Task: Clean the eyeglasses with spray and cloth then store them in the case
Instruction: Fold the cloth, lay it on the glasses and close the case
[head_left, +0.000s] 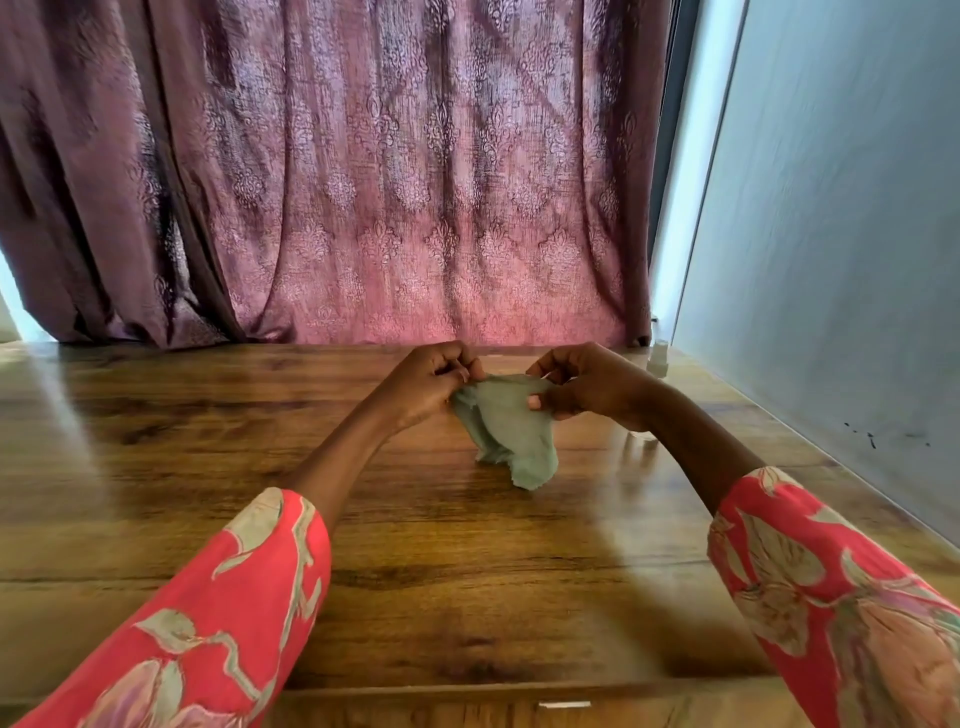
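Both hands were up over the surface centre, each pinching the cloth (506, 423). Left hand (428, 382) had fingers curled on the cloth's top-left edge; right hand (582, 384) gripped the top-right, thumb laid across the front. Cloth hung between them, its lower tail touching the surface (208, 415) toward 6 o'clock.

I couldn't make out the eyeglasses anywhere. Possibly wrapped inside the cloth between the fingers, but I couldn't tell. No case in view either. A small pale bottle-like item (658, 358), maybe the spray, sat at 2 o'clock from the hands, against the wall (831, 234); too blurred to confirm.

My read: wiping stage, or readying the cloth for it. To do it well: keep a single clean layer over the lens, support the frame with the other hand, light circular rubs, no bare fingertips on glass.

Materials: cloth was pale green, thin, soft, crumpled, slightly frayed at the edges. Surface was glossy wood-grain, reflective. Patterned mauve curtain (389, 182) at 12 o'clock. Sleeves (218, 623) were red floral.
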